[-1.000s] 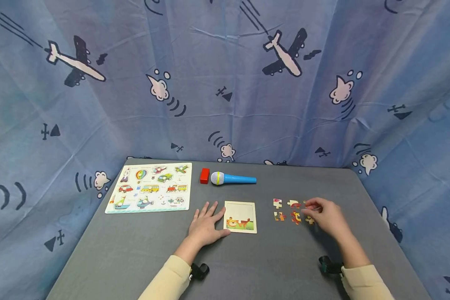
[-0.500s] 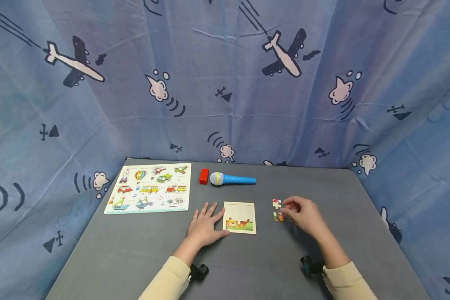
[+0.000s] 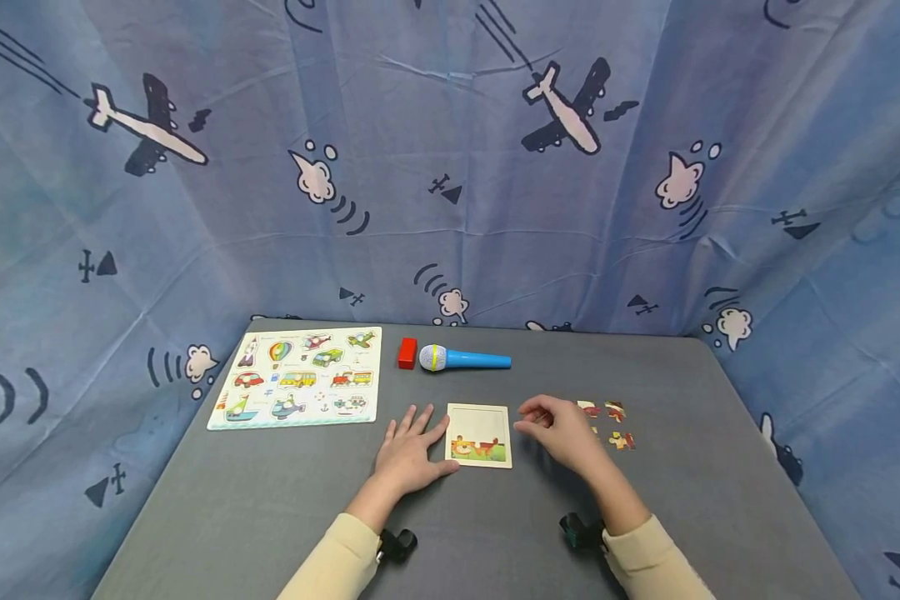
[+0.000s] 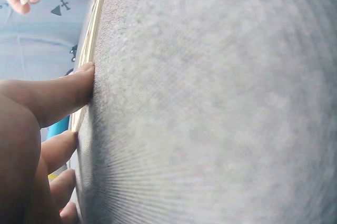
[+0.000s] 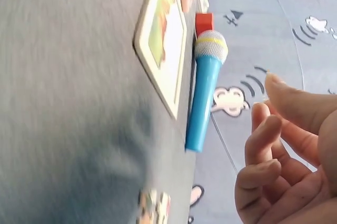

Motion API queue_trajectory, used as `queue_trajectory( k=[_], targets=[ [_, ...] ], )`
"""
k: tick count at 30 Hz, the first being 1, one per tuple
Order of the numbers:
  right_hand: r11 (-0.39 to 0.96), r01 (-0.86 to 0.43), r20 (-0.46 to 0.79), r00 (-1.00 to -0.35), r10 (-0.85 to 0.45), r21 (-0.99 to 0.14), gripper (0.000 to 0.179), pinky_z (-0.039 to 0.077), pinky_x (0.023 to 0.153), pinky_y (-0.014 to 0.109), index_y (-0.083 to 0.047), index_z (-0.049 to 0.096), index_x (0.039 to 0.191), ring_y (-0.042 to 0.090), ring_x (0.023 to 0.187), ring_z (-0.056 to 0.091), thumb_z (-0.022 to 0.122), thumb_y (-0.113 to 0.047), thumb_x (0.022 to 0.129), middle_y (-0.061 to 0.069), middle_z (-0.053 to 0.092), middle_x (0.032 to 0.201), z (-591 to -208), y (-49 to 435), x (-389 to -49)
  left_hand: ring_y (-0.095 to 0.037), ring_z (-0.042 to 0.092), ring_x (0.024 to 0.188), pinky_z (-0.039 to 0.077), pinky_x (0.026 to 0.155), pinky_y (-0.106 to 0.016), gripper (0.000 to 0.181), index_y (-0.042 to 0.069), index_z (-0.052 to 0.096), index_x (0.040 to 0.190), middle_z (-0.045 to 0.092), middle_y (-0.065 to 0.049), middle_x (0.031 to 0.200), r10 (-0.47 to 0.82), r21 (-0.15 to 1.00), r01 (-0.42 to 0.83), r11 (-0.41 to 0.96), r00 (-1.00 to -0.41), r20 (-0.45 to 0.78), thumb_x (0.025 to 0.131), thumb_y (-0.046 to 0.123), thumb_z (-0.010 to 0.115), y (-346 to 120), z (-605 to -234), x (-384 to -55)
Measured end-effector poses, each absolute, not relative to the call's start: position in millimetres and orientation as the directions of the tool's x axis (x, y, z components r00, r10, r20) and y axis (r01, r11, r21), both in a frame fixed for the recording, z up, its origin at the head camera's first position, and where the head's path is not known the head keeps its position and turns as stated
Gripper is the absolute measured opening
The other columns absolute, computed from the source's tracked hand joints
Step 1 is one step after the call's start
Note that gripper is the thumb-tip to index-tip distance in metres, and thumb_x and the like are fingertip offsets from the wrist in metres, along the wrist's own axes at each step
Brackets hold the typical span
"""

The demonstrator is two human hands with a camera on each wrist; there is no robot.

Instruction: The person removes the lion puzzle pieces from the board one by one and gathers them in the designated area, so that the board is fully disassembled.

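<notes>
My left hand (image 3: 408, 454) lies spread on the table at the left side of a small square wooden puzzle tray (image 3: 480, 407), fingertips at its edge. Animal picture pieces fill the tray's bottom row; its upper part is bare. To the right of the tray my right hand (image 3: 562, 429) hovers above the table. Its fingers are loosely bent, thumb near the index finger, with no piece showing between them in the right wrist view. Loose puzzle pieces (image 3: 622, 440) lie beyond it to the right, some hidden by the hand. More pieces (image 5: 152, 208) show low in the right wrist view.
Behind the tray lie a blue toy microphone (image 3: 476, 360) and a red block (image 3: 407, 353). A vehicle picture board (image 3: 292, 379) lies at the back left of the grey table (image 3: 270, 500). A blue curtain (image 3: 390, 250) with planes hangs behind the table.
My right hand has moved left from the rightmost loose pieces, over the others, toward the tray, uncovering the pieces at the right. The left hand has stayed in place.
</notes>
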State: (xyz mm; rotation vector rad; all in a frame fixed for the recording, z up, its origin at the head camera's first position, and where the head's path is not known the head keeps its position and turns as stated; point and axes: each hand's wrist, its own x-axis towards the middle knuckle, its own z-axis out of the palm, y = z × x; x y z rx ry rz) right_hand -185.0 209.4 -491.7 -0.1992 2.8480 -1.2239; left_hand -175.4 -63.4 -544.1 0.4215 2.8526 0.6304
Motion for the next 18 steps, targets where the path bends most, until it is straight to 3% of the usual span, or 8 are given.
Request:
queue_trajectory(
  k=[18],
  targets=[
    [0.626,-0.138,-0.042,-0.964,-0.263,-0.768,0.02,0.046,0.056,0.022,-0.007,0.074,0.104,0.009,0.064,0.057,0.079,-0.017,0.088,-0.004,0.068,0.081,-514.6,156.4,-186.5,-0.035,0.016,0.156,0.014,0.123,-0.06,0.081,0.026,0.044,0.155,0.029,-0.006,0.166,0.31,0.415,0.235,0.879,-0.943,-0.122,0.087,0.062,0.068,-63.0,-545.1,-175.4]
  ],
)
